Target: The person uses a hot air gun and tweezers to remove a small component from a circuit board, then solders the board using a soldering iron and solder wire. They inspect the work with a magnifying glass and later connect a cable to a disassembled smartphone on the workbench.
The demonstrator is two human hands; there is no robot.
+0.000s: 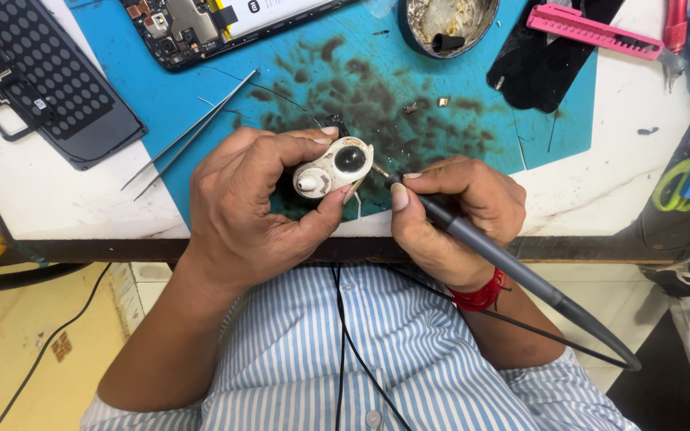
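My left hand [253, 199] grips a small white oval plastic part [331, 168] with a round dark lens-like window, held just above the near edge of the blue work mat [153, 88]. My right hand [453, 211] holds a grey soldering-iron handle [481, 247] like a pen. Its metal tip [381, 170] touches the right end of the white part. A dark cable runs from the handle back over my right forearm.
Metal tweezers [193, 132] lie on the mat to the left. An opened phone [201, 24] and a black perforated back cover [41, 80] sit at the top left. A round tin [449, 24], a pink tool [592, 30] and a black cloth lie at the top right.
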